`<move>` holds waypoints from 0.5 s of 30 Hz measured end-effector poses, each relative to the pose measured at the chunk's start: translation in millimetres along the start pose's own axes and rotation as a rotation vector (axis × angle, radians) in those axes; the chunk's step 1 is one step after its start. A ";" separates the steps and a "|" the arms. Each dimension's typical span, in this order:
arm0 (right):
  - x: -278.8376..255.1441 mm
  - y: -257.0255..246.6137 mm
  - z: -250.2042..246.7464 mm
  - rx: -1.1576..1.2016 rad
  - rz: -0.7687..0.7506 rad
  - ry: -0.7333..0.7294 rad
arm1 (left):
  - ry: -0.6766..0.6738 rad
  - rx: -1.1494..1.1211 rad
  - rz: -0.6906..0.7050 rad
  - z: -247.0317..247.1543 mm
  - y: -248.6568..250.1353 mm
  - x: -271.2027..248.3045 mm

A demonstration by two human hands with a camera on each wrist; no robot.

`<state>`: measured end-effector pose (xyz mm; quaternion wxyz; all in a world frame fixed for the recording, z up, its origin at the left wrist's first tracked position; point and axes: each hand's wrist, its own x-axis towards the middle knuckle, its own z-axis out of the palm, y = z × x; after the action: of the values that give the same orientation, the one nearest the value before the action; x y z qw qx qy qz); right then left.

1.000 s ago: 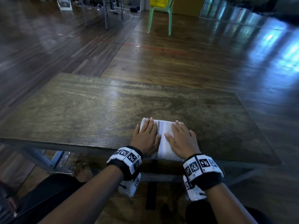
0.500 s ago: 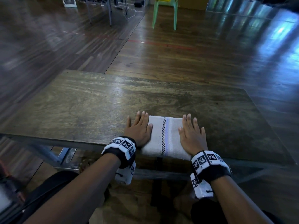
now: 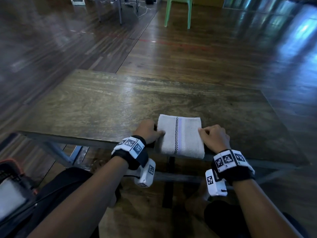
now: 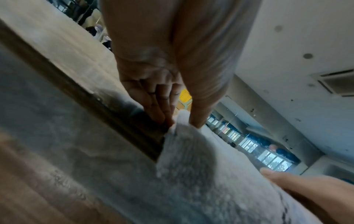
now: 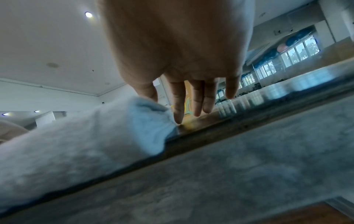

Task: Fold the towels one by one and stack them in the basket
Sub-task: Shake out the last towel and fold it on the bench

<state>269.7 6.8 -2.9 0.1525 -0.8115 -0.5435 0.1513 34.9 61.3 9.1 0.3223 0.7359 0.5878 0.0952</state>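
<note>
Fingertips of left hand point(image 3: 148, 131) hidden under towel point(image 3: 180, 136) edge.

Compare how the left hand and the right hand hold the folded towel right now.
The left hand is at the towel's left edge, the right hand at its right edge. In the left wrist view the left thumb and fingers pinch the edge; in the right wrist view the right fingers hang straighter beside the towel, so that grip looks looser. Both sit near the table's front edge, and both wrists wear marker bands.
</note>
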 end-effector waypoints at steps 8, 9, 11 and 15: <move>-32.0 -12.4 5.1 0.192 0.146 -0.181 | -0.038 -0.160 -0.044 14.1 -2.0 -32.4; -39.4 -14.0 4.5 0.262 0.143 -0.200 | -0.025 -0.213 -0.053 15.7 -2.4 -39.8; -55.6 -17.4 3.1 0.374 0.139 -0.225 | -0.006 -0.343 -0.072 18.6 -2.5 -54.8; -92.1 -23.8 -0.2 0.607 0.111 -0.221 | 0.055 -0.606 -0.100 14.9 0.4 -89.5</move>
<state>216.5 -70.1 14.5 0.3192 -0.7359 -0.4418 0.4018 16.9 -27.1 19.2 0.5155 0.5734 0.5766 0.2701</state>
